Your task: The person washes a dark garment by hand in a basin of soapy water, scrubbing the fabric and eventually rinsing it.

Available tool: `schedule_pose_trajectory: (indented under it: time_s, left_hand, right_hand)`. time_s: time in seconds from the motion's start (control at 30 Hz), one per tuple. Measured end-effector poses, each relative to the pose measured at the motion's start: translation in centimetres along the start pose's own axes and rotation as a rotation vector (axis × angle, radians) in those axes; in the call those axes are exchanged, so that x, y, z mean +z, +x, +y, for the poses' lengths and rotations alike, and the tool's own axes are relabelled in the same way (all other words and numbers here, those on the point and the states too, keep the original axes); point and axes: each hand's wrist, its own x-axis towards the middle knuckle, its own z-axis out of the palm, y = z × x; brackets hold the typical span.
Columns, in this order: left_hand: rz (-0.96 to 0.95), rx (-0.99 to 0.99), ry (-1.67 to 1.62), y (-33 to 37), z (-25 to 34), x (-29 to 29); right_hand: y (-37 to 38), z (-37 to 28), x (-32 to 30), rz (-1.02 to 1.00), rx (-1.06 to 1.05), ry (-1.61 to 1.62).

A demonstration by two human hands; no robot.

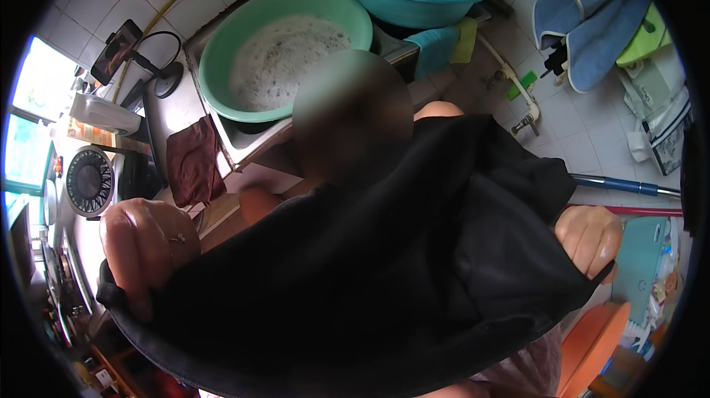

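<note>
A black cloth garment (355, 280) is spread wide between my two hands and fills the lower middle of the view. It hangs in loose folds, and its near edge curves along the bottom. My left hand (151, 246), wet and with a ring on one finger, is closed on the garment's left edge. At the other end, my right hand (589, 241) grips the right edge with curled fingers. Beyond the cloth stands a green basin (214, 76) holding sudsy water (288, 58). A round blurred patch covers the area between basin and garment. My forearms are mostly hidden.
A teal basin (414, 2) with dark clothes stands behind the green one. On the left counter are a dark red cloth (194, 161), a phone (118, 50) on a stand and a black fan-like device (90, 181). Right: an orange stool (595, 346), a blue-handled pole (621, 185), blue cloth (592, 17).
</note>
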Motion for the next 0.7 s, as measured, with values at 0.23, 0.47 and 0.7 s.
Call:
schedule_pose_trajectory:
  time_s: [0.23, 0.47, 0.7]
  left_hand:
    - [0.196, 0.034, 0.030, -0.5, -0.3, -0.3]
    - [0.172, 0.012, 0.055, 0.5, -0.3, -1.4]
    - [1.002, 0.305, 0.402, -2.7, -4.6, -1.0]
  right_hand:
    - [0.1, -0.3, -0.5, 0.050, 0.054, -0.064]
    - [-0.1, -2.0, -0.9, 0.040, 0.130, -0.132]
    - [0.4, -1.4, 3.2, 0.898, 0.289, -1.511]
